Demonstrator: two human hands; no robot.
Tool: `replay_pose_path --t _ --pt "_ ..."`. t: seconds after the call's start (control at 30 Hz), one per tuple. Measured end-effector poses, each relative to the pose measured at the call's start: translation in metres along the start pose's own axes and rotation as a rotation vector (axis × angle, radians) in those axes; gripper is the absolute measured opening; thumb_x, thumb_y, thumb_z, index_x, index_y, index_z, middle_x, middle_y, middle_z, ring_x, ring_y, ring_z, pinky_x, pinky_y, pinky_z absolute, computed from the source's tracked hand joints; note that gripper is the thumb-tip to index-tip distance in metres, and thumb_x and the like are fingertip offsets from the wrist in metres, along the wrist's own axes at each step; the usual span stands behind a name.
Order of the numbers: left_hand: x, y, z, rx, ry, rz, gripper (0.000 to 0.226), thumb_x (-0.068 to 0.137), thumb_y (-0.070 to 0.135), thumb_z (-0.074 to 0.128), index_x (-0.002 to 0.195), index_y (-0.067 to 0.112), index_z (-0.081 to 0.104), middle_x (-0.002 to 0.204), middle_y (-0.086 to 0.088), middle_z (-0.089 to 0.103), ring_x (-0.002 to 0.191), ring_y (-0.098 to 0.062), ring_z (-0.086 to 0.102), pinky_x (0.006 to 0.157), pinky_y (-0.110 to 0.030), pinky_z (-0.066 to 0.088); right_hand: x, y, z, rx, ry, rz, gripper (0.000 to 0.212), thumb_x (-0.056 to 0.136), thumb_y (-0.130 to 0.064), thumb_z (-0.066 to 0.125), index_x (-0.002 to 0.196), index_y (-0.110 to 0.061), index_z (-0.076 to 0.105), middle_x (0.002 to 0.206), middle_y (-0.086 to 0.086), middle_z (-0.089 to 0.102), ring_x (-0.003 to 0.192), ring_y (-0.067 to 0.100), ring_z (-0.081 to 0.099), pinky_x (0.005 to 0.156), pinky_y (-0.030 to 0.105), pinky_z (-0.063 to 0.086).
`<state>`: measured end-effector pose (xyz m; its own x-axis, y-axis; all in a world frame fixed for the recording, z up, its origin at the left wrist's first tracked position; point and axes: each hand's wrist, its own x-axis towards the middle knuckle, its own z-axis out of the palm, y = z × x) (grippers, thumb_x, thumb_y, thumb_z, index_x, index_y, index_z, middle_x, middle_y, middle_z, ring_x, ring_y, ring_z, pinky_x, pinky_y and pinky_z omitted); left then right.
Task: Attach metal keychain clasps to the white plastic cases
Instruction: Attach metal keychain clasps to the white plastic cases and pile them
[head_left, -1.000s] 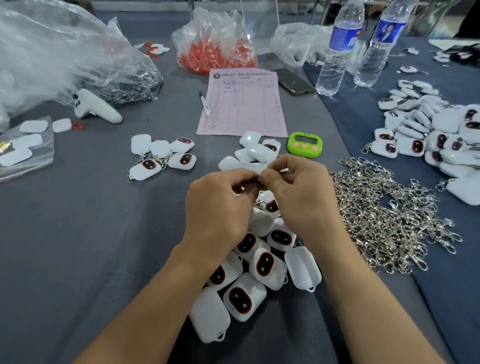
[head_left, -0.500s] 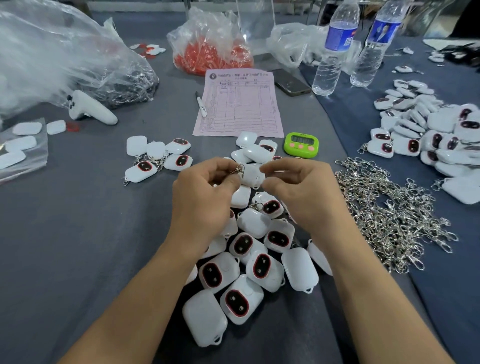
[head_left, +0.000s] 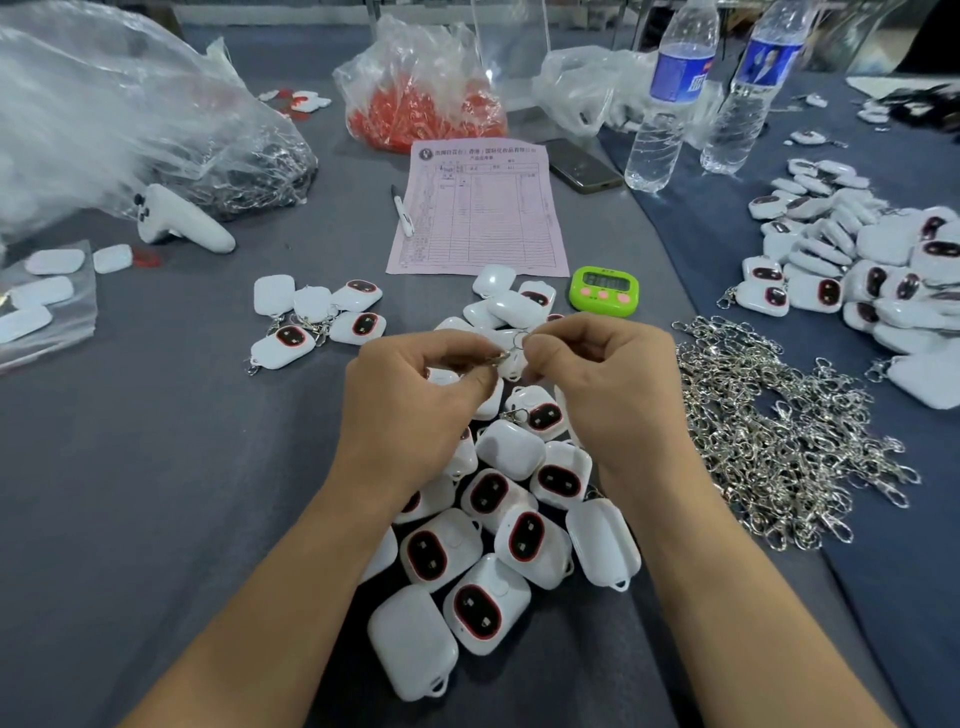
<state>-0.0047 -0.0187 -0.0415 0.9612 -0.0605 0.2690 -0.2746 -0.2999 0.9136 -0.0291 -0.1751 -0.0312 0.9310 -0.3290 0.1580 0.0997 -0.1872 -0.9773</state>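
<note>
My left hand (head_left: 410, 410) and my right hand (head_left: 608, 389) meet above a heap of white plastic cases (head_left: 498, 525) with red-rimmed dark ovals. Between the fingertips is a metal keychain clasp (head_left: 506, 349): the left thumb and forefinger pinch its clip end, the right fingers pinch its small ring. Whether a case hangs from it is hidden by my hands. A big tangle of loose metal clasps (head_left: 779, 441) lies to the right of my right hand. Several cases with clasps (head_left: 317, 322) lie to the left.
A pink form (head_left: 478, 208) with a pen (head_left: 402, 210), a green timer (head_left: 604, 291), a phone (head_left: 582, 166) and two water bottles (head_left: 670, 98) lie beyond my hands. Plastic bags sit at the back and left. A large pile of cases (head_left: 857, 270) fills the right side.
My hands drew slightly apart, and the clasp and its ring now show stretched between the fingertips. The view shifted a little.
</note>
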Motion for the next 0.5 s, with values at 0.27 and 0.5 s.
replay_pose_path --t 0.27,0.5 --pt "-0.0014 0.0060 0.0003 0.030 -0.005 0.065 0.014 0.082 0.021 0.079 0.083 0.035 0.080 0.078 0.022 0.075 0.074 0.002 0.070 0.065 -0.016 0.053 -0.0046 -0.0003 0.0000 -0.167 -0.041 -0.063 0.013 0.084 -0.015 0.075 0.073 -0.022 0.077 0.064 -0.004 0.073 0.063 0.021 0.070 0.064 0.046 0.061" --pt "-0.0008 0.0028 -0.0017 0.314 0.002 0.204 0.009 0.077 0.028 0.073 0.080 0.036 0.074 0.079 0.024 0.068 0.084 0.001 0.061 0.071 -0.009 0.043 -0.0102 -0.0017 0.0055 -0.398 -0.011 -0.192 0.010 0.076 -0.016 0.079 0.073 -0.025 0.075 0.068 -0.017 0.069 0.061 0.007 0.064 0.055 0.021 0.049"
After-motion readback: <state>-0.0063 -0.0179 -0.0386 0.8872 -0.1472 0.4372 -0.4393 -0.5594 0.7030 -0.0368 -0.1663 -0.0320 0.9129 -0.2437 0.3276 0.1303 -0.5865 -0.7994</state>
